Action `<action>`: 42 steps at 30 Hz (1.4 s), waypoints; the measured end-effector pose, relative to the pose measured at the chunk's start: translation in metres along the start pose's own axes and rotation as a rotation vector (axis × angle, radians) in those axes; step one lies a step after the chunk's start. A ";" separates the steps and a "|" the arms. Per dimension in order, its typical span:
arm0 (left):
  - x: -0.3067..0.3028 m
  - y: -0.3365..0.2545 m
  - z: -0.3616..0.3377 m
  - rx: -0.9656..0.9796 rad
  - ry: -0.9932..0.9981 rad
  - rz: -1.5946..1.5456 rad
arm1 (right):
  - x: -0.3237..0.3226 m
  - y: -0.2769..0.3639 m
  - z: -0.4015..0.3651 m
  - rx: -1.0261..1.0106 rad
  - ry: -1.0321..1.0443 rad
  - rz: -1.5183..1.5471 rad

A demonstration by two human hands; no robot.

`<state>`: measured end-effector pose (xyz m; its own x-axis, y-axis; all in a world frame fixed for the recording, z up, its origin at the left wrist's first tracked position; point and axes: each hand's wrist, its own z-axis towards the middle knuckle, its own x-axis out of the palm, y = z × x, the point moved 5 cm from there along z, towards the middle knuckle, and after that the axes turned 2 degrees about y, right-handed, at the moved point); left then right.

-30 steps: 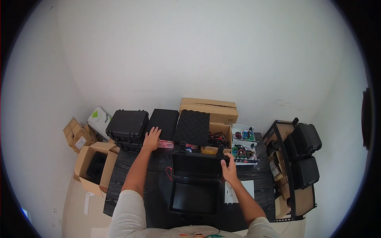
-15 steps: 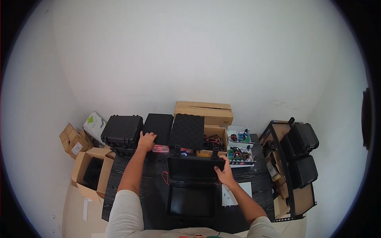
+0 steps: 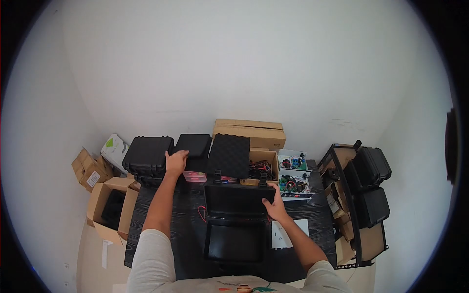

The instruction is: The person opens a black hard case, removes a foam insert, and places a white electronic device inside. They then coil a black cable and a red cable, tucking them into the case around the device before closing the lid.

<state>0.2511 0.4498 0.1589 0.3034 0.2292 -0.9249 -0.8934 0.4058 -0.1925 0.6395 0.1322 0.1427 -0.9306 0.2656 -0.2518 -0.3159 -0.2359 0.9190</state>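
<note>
An open black hard case lies in front of me with its lid tipped back. My right hand is closed on the lid's right edge, thumb on the inner face and fingers behind. Farther left, my left hand grips the near edge of a flat black foam sheet, which is raised off another dark sheet below it. Some of the left fingers are hidden behind the foam. Beside these stands an egg-crate foam sheet.
Stacked closed black cases sit at the table's left. Pink-and-clear boxes, a carton of cables and white trays of circuit boards line the back. A white plate lies right. A shelf holds more cases.
My left hand has taken hold of the black foam sheet and lifted its near edge. My right hand stays on the case lid. The whole view has shifted slightly.
</note>
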 end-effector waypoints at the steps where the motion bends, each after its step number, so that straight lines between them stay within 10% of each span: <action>1: -0.017 -0.006 0.000 -0.034 -0.108 -0.027 | 0.001 0.001 -0.001 0.009 -0.007 0.004; 6: -0.116 -0.049 -0.049 -0.146 -0.623 -0.304 | 0.002 0.000 -0.006 0.106 -0.012 -0.007; 11: -0.146 -0.084 -0.165 0.212 -0.894 -0.871 | 0.007 -0.054 -0.022 0.126 0.084 -0.024; 19: -0.086 -0.158 -0.287 0.316 -0.137 -1.331 | 0.009 -0.080 -0.046 0.202 0.080 0.428; 22: -0.040 -0.160 -0.315 0.269 0.176 -1.063 | 0.010 -0.071 -0.050 0.279 0.091 0.367; 32: 0.028 -0.185 -0.366 0.318 0.508 -0.045 | 0.012 -0.091 -0.049 0.177 0.073 0.428; 42: 0.027 -0.196 -0.367 0.364 0.405 0.054 | 0.014 -0.076 -0.057 0.208 0.065 0.347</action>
<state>0.3129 0.0513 0.0512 0.0442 -0.0712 -0.9965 -0.7100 0.6994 -0.0815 0.6401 0.1010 0.0519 -0.9873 0.1419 0.0714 0.0567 -0.1054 0.9928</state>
